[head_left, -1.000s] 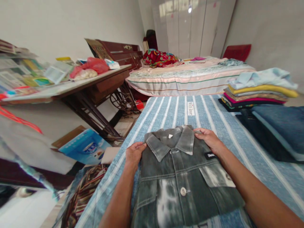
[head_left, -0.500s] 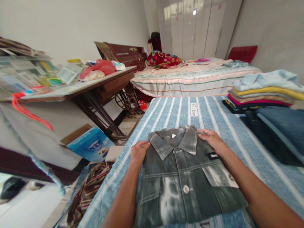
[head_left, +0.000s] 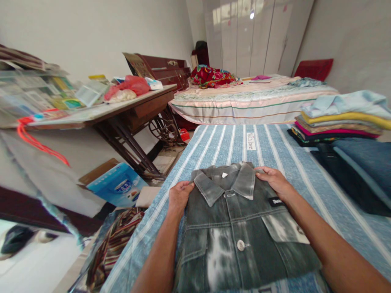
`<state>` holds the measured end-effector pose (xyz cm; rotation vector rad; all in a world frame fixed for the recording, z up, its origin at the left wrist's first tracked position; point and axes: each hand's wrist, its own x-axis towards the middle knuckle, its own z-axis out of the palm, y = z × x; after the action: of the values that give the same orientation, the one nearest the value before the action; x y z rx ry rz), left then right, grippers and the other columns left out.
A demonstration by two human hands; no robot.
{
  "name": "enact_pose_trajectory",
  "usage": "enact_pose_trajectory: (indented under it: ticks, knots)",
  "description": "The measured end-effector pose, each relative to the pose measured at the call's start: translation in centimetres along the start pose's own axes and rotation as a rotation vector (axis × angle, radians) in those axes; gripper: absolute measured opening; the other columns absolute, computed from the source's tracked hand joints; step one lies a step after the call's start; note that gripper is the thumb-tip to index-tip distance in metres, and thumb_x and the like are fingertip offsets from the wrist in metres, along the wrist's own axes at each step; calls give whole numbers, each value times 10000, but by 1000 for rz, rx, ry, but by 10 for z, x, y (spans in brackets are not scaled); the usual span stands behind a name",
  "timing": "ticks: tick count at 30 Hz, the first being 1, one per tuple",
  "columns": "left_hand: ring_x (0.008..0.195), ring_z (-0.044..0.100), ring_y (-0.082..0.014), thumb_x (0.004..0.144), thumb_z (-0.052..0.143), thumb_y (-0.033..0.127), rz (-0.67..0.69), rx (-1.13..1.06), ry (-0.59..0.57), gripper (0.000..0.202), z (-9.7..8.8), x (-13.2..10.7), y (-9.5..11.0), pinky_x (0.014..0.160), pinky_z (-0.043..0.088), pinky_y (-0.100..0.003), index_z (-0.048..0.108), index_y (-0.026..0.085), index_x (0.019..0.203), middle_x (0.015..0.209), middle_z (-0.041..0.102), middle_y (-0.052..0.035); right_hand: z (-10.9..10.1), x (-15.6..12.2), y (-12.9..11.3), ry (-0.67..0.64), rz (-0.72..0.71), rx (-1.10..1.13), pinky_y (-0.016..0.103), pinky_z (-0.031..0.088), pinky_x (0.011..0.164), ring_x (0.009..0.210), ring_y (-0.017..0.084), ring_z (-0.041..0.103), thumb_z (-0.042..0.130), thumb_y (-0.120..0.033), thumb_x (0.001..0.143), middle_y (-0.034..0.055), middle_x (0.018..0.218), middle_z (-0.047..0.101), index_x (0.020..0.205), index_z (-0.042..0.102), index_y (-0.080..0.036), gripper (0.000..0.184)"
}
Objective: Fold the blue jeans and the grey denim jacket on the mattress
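Note:
A grey-green denim jacket (head_left: 218, 215) with pale bleached patches lies front up on a blue and white striped bedspread (head_left: 210, 146). Its collar points away from me, and a large button shows on the front placket. My left hand (head_left: 179, 197) pinches the jacket's shoulder edge just left of the collar. On the other side, my right hand (head_left: 273, 180) grips the right shoulder edge between thumb and fingers. The jacket's lower part runs out of view at the bottom.
At right sit a stack of folded clothes (head_left: 339, 124) and folded dark trousers (head_left: 363, 162). A cluttered sewing-machine table (head_left: 100, 110) stands left, above a blue box (head_left: 119, 185) and striped cloth (head_left: 117, 238). Behind is another bed (head_left: 244, 101), before a wardrobe (head_left: 241, 44).
The view has shifted very slightly. Both hands keep their hold on the jacket's shoulders, and the jacket lies essentially as before.

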<state>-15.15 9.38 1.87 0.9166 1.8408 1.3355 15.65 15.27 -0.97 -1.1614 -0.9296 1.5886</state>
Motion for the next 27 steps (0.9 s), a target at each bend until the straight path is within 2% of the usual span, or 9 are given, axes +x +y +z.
enact_pose_trajectory:
  ticks: [27]
  knots:
    - [513,554,-139,525,723,351,-4,-11,-11,298,0,4,-5,499,415,-240,660,155,740,583,641,9,0,2,2,5,14,17,268,469,546,537,159,617,807,-309,504,-27,622,674,846,665,-206,384]
